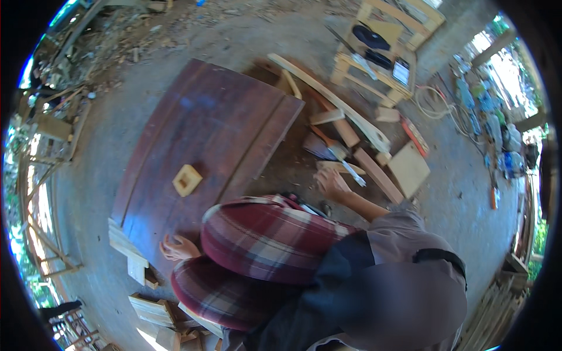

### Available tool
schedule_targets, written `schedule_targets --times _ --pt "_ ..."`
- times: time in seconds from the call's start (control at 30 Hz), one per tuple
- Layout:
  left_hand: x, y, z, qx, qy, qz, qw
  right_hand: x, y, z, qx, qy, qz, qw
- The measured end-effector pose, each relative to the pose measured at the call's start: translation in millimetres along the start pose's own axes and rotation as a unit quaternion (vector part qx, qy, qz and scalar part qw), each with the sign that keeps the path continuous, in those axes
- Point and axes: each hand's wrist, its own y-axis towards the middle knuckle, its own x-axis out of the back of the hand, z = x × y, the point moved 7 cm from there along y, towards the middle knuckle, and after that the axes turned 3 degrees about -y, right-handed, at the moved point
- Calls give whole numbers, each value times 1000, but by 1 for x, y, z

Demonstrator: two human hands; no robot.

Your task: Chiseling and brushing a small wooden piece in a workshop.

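A: Where are the person's hands?

B: The right hand (331, 182) reaches out over the ground toward a pale wooden piece (338, 167) lying just beyond a dark board; its fingers (324, 175) are spread and curved down onto that piece, touching it; whether they truly grip it cannot be told from this view. A brush with a light handle (345, 161) lies just beside the same spot.

A: And the left hand?

B: The left hand (177, 248) rests at the near edge of the large dark reddish board (205, 134) that lies flat on the concrete floor (93, 169); its fingers (168, 241) are loosely curled and narrow, holding nothing that shows.

A: What sits on that board?

B: 1 small square wooden block (187, 179) with a hollow middle, well apart from both hands, nearer the left one.

A: What else lies around?

B: Long pale slats (333, 99) and a square of light plywood (408, 169) lie past the right hand; a pale wooden frame (380, 41) with dark things on it stands farther off; offcuts (153, 309) are stacked near the left hand; the person wears a red plaid garment (263, 240).
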Motion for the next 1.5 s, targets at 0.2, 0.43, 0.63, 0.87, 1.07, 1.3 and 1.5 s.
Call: schedule_targets --times 0.2,0.43,0.63,0.87,1.07,1.3,1.5 --pt "2 -14 -32 -31 36 35 998 -5 -45 -51 -180 -130 -62 973" --pt "-1 -22 -34 -47 9 57 997 14 3 -95 -293 -144 -78 942" --pt "-10 -11 -34 -64 -21 66 996 7 5 -170 -507 -130 12 852" --pt "-7 -3 -18 -67 -34 73 995 14 -3 -188 -553 -139 27 821" --pt "-4 -10 -7 -54 -21 56 997 -1 5 -194 -516 -152 46 841" --pt "-1 6 -30 -57 -74 48 994 -21 146 -38 -324 -81 125 934" --pt "25 0 -19 -8 -140 27 990 -80 192 153 -86 53 182 978"
